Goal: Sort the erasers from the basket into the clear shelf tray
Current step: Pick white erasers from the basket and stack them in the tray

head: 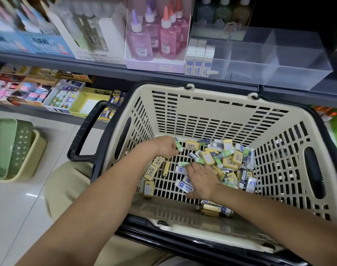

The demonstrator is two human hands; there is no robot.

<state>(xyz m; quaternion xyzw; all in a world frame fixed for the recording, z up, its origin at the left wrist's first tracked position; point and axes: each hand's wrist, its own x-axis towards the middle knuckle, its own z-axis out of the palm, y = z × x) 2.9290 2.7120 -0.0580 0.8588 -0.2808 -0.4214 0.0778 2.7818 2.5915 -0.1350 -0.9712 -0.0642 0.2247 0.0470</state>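
Observation:
A cream shopping basket (206, 112) with black handles sits on my lap, its floor strewn with several small erasers (229, 158) in yellow, green and blue-white sleeves. My left hand (163, 146) is inside the basket and pinches a green-sleeved eraser (178, 144). My right hand (200, 177) lies over the pile, fingers spread on blue-white erasers, touching a green eraser (183, 164). On the shelf above stands the clear shelf tray (259, 60); its left compartment holds three rows of upright blue-white erasers (199, 58), the other compartments hold nothing.
Pink and purple glue bottles (154, 41) in a display box stand left of the tray. A lower shelf at the left carries boxes of stationery (64, 98). Stacked green and yellow baskets (12, 150) sit on the tiled floor.

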